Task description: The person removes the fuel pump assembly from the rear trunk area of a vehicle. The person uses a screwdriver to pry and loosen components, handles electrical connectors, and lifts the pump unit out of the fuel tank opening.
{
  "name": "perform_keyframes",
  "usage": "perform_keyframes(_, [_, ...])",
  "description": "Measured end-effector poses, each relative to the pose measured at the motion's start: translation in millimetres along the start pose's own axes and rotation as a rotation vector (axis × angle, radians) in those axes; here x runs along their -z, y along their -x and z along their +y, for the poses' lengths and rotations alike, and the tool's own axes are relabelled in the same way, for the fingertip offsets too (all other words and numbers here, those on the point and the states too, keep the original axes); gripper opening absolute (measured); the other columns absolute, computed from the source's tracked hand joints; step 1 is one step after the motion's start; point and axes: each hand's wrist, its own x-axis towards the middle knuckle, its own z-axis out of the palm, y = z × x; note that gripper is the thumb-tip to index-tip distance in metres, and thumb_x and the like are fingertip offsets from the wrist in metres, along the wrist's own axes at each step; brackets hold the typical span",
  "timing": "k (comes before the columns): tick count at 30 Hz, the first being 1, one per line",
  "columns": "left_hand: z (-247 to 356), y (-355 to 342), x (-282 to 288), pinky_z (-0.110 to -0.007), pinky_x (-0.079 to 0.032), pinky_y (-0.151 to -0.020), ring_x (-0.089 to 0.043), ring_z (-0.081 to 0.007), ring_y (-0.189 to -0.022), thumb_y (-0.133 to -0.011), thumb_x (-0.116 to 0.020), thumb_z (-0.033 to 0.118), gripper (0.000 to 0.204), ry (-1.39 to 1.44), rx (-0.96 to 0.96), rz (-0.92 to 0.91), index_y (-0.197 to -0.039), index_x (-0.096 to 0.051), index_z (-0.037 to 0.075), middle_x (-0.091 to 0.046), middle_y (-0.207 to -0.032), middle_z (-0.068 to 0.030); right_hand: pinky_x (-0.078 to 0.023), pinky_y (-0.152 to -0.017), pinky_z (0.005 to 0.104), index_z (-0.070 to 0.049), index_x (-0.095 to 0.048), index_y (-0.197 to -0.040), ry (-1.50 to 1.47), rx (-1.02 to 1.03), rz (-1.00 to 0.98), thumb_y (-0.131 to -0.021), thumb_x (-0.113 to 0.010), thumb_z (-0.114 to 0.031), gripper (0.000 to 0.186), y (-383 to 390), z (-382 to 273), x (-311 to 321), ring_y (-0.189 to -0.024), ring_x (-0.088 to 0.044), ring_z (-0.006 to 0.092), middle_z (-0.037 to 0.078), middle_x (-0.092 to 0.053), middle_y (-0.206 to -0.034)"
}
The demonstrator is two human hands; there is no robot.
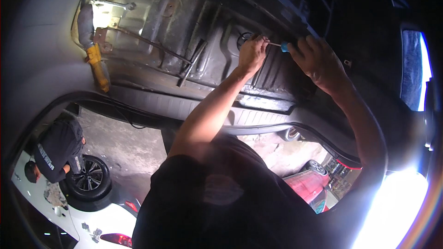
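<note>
My right hand (323,64) grips a screwdriver by its blue handle (285,47), and its thin shaft (274,44) points left. At the shaft's far end, my left hand (253,56) is closed with the fingertips pinched together. Whatever lies between those fingertips is too small to make out. Just behind the left hand, a dark round fitting (243,41) partly shows in the bare metal trunk floor (214,57). Left of my hands, a T-handle wrench (191,64) lies across the ribbed metal.
A yellow-and-black work light (95,67) shines at the trunk's left side, near an open-end wrench (113,4). The trunk sill (254,119) runs under my forearms. A bright lamp (392,210) glows lower right. Behind me, a person (57,147) bends over a wheel (87,178).
</note>
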Motion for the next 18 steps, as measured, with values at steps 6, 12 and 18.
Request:
perform_keyframes(6, [8.0,6.8,-10.5,-0.047,-0.055,-0.073,-0.069,-0.0391,-0.087,-0.092,-0.064,0.007,0.007,0.082,0.053,-0.018,-0.093,-0.071,0.006,-0.071,-0.093,-0.0170,-0.050,-0.079,0.0352,-0.003,-0.064,-0.129,-0.047,0.040,-0.205,-0.087,-0.065,-0.016,0.045,-0.6,0.2,-4.0,-0.088,-0.060,0.0223,0.008,-0.060,-0.094])
perform_keyframes(12, [9.3,7.4,-1.0,-0.049,-0.055,-0.072,-0.069,-0.0402,-0.083,-0.093,-0.064,0.008,0.010,0.014,0.028,-0.022,-0.099,-0.071,0.003,-0.071,-0.092,-0.0191,-0.056,-0.072,0.0376,-0.003,-0.069,-0.108,-0.206,-0.092,-0.268,-0.087,-0.066,-0.015,0.024,-4.6,-3.5,-7.8,-0.078,-0.066,0.0236,0.009,-0.064,-0.087])
perform_keyframes(18, [4.6,1.5,-2.2,-0.048,-0.054,-0.080,-0.067,-0.0399,-0.090,-0.098,-0.062,0.014,0.016,-0.026,-0.002,-0.079,-0.105,-0.070,0.003,-0.071,-0.093,-0.0176,-0.055,-0.068,0.0423,-0.007,-0.069,-0.099,-0.386,-0.185,-0.376,-0.085,-0.067,-0.018,0.017,-13.0,9.6,-17.7,-0.071,-0.068,0.0282,0.012,-0.067,-0.079])
